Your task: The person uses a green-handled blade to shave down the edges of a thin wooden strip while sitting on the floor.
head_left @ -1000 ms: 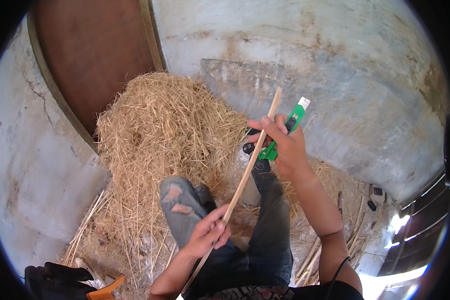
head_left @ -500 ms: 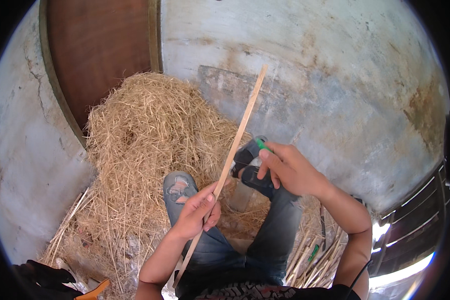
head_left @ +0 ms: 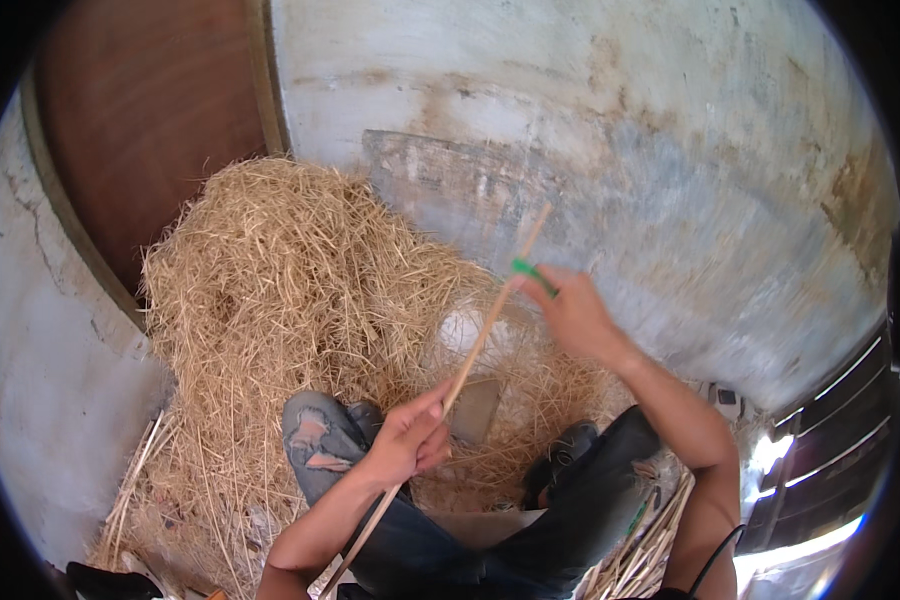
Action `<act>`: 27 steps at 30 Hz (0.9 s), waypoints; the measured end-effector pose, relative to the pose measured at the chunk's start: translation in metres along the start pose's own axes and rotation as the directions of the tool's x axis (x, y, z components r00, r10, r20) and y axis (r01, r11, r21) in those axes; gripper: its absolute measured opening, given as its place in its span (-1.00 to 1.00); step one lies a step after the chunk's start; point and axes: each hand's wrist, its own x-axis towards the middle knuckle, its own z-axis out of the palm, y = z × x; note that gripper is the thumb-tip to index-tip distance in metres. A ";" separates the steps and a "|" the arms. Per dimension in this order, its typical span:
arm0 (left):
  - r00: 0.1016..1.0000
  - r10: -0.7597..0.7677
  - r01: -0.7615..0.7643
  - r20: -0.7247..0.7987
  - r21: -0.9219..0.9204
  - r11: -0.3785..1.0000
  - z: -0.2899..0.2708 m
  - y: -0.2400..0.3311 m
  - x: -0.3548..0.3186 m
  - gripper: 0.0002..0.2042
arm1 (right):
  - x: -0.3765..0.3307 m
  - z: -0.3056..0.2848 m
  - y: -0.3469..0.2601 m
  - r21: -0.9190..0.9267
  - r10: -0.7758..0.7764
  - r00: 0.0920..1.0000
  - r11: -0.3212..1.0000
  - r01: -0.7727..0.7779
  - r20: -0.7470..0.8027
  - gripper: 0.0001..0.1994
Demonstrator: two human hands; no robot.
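Observation:
A long, narrow strip of pale wood or bamboo (head_left: 477, 348) slants from my lap up and away to the right. My left hand (head_left: 408, 441) is closed round its lower part. Higher up the strip, my right hand (head_left: 581, 318) is closed on a small green-handled tool (head_left: 536, 276). The tool meets or overlaps the strip a little below its far tip; its working end is blurred and I cannot make it out. Both of my knees, in torn jeans (head_left: 315, 440), are spread beneath my hands.
A large heap of straw-like shavings (head_left: 280, 270) rises ahead, against a brown door (head_left: 150, 120) and a stained wall (head_left: 650, 160). Several cut sticks (head_left: 650, 540) lie by my right leg. A flat block (head_left: 475, 410) lies between my knees. Dark slats (head_left: 820, 450) stand at far right.
My right hand has moved up along the strip with the green-handled tool. The strip's far end has dropped lower. My right knee has swung outward to the right, and the view has shifted.

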 end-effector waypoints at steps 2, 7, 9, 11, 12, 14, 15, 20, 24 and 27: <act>0.998 -0.057 0.057 0.036 -0.010 0.998 -0.004 -0.008 0.007 -0.48 | 0.004 -0.016 0.048 0.039 -0.031 0.999 0.999 0.032 -0.036 -0.66; 0.992 -0.102 0.092 -0.077 -0.119 0.989 -0.009 0.006 0.057 -0.49 | -0.022 0.009 0.065 0.099 -0.128 0.991 0.987 0.123 0.044 -0.65; 0.989 -0.131 0.124 -0.068 -0.098 0.987 -0.009 0.012 0.082 -0.49 | -0.029 0.020 0.067 0.092 -0.187 0.979 0.979 0.180 0.077 -0.62; 0.988 -0.139 0.131 -0.069 -0.105 0.986 -0.007 0.008 0.101 -0.49 | -0.032 0.026 0.078 0.075 -0.173 0.978 0.983 0.166 0.116 -0.61; 0.986 -0.146 0.140 -0.076 -0.089 0.986 -0.005 0.005 0.109 -0.49 | -0.032 0.029 0.084 0.071 -0.165 0.978 0.985 0.156 0.130 -0.61; 0.980 -0.174 0.166 -0.093 -0.085 0.982 -0.002 -0.004 0.122 -0.50 | -0.031 0.031 0.091 0.056 -0.166 0.977 0.986 0.160 0.135 -0.59; 0.976 -0.190 0.180 -0.104 -0.103 0.978 -0.001 -0.013 0.125 -0.50 | -0.029 0.033 0.094 0.047 -0.170 0.975 0.985 0.165 0.145 -0.59; 0.973 -0.186 0.165 -0.134 -0.151 0.975 -0.003 -0.026 0.136 -0.51 | -0.025 0.043 0.103 0.025 -0.159 0.960 0.987 0.157 0.231 -0.54; 0.967 -0.206 0.181 -0.149 -0.165 0.970 -0.004 -0.026 0.137 -0.51 | -0.026 0.048 0.114 0.079 -0.158 0.961 0.987 0.143 0.227 -0.54; 0.963 -0.215 0.193 -0.160 -0.144 0.971 -0.007 -0.027 0.134 -0.51 | -0.027 0.048 0.113 0.017 -0.152 0.958 0.988 0.152 0.244 -0.54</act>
